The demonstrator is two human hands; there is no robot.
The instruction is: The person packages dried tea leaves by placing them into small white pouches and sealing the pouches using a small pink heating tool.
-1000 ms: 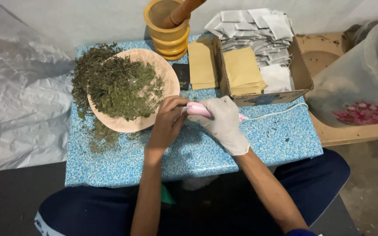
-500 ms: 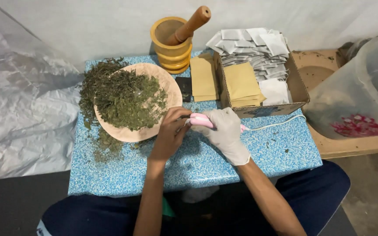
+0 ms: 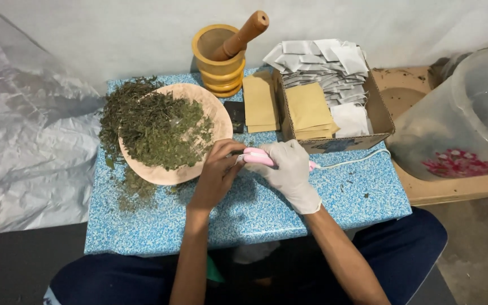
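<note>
While the right hand [image 3: 289,166], in a white glove, wraps around the pink tool [image 3: 258,157], its fingers are closed tight on it. This small tool is long, smooth and hard, with a white cord [image 3: 357,159] trailing off to the right. It looks light and a bit slippery, so the thick middle seems the best place to hold it. The bare left hand [image 3: 217,172] has its fingers pinched at the tool's tip; what they pinch is hidden. Just left of the fingers sits a plate [image 3: 221,121] of dry green leaves [image 3: 156,127], on the blue surface [image 3: 266,209]. Behind them stands a box [image 3: 382,116] of little bags.
</note>
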